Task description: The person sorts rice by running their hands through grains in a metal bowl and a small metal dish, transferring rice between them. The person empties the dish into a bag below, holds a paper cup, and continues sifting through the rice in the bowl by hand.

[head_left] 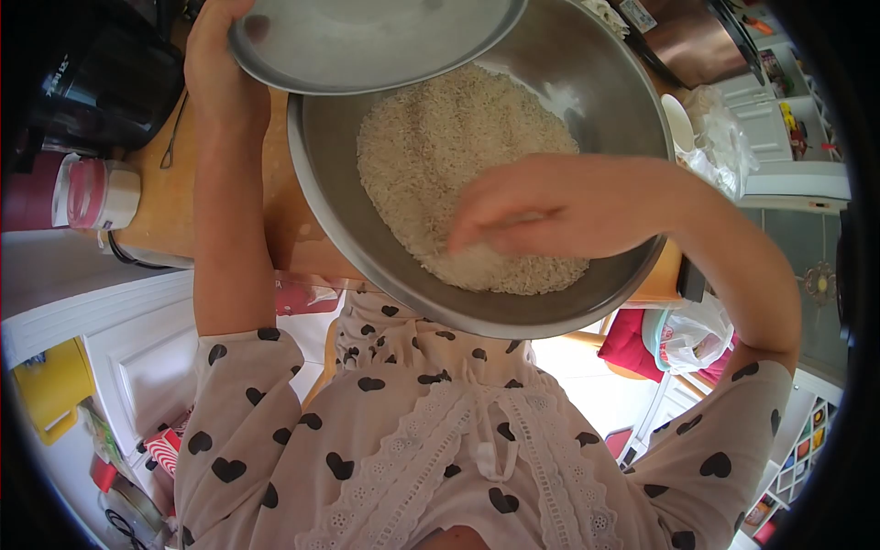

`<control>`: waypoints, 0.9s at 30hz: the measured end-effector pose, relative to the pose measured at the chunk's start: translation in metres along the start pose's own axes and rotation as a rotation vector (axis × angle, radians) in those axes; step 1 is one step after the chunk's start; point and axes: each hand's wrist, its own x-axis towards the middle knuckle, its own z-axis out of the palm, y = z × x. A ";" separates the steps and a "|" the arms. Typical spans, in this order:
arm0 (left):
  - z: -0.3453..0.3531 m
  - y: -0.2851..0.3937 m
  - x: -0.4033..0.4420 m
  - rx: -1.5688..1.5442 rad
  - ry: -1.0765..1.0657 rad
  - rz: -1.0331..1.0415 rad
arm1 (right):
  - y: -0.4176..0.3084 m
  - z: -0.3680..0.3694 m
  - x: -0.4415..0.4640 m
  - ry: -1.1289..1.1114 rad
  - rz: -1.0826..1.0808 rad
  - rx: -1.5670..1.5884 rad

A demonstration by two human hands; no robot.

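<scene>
A large stainless steel bowl (321,197) sits at the counter's front edge, tilted towards me, with a heap of white rice (440,137) in it. My right hand (541,211) reaches in from the right, over the lower part of the rice. Its fingers point down and are smeared by motion, so their grip is unclear. At the upper left, my left hand (220,64) grips the rim of a round, shallow metal dish or lid (376,41), which overlaps the bowl's far left side. The fingers under that dish are partly hidden.
On the left of the wooden counter (165,197) stand a black appliance (110,82) and a jar with a pink lid (105,192). A copper-coloured appliance (701,41) is at the back right. Beside the bowl on the right lies a clear plastic bag (720,137).
</scene>
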 end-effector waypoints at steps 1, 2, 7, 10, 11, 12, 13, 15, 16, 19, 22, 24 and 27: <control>-0.001 0.002 0.000 -0.009 0.018 -0.045 | -0.009 -0.011 -0.010 -0.035 0.092 0.084; -0.003 -0.001 0.000 0.015 -0.009 0.010 | -0.019 -0.025 -0.018 -0.070 0.184 0.168; -0.007 -0.009 -0.001 0.058 -0.056 0.112 | 0.006 -0.046 -0.013 0.236 0.350 0.154; -0.004 -0.011 -0.001 0.013 -0.059 0.122 | 0.015 -0.043 0.015 0.498 0.386 0.019; -0.006 -0.012 0.000 0.004 -0.067 0.108 | 0.019 -0.043 0.025 0.559 0.399 0.006; -0.008 -0.012 0.002 -0.004 -0.075 0.095 | 0.024 -0.043 0.034 0.621 0.410 -0.008; -0.012 -0.013 0.004 -0.013 -0.084 0.081 | 0.038 -0.041 0.044 0.692 0.221 -0.195; -0.031 -0.023 0.017 -0.404 0.018 -0.026 | 0.061 -0.039 0.059 0.765 0.024 -0.390; -0.036 -0.027 0.018 -0.407 0.018 -0.026 | 0.066 -0.040 0.064 0.774 0.019 -0.398; -0.012 -0.013 0.004 -0.026 -0.083 0.081 | 0.058 -0.041 0.068 0.589 0.373 -0.056; -0.015 -0.013 0.003 0.006 -0.063 0.080 | 0.037 -0.027 0.058 0.365 0.337 -0.034; -0.019 -0.013 0.006 0.006 -0.081 0.061 | 0.027 -0.012 0.047 0.280 0.312 0.001; -0.022 -0.012 0.007 0.029 -0.121 0.049 | 0.011 0.002 0.016 0.123 0.190 0.028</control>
